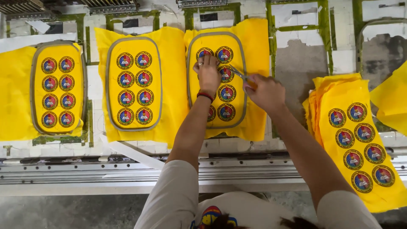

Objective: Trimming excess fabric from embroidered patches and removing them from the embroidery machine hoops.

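Yellow fabric (254,46) stretched in a grey hoop (243,80) lies on the machine table (296,72), covered with round embroidered badges (227,93). My left hand (208,73) presses flat on it, fingers spread; my right hand (265,90) grips small scissors (241,75) just beside the badges.

Bright even overhead light, soft shadows, sharp focus.

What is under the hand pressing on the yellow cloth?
The left hand lies flat on the yellow cloth in the hoop frame, covering some round badges. The badges under the palm are hidden.
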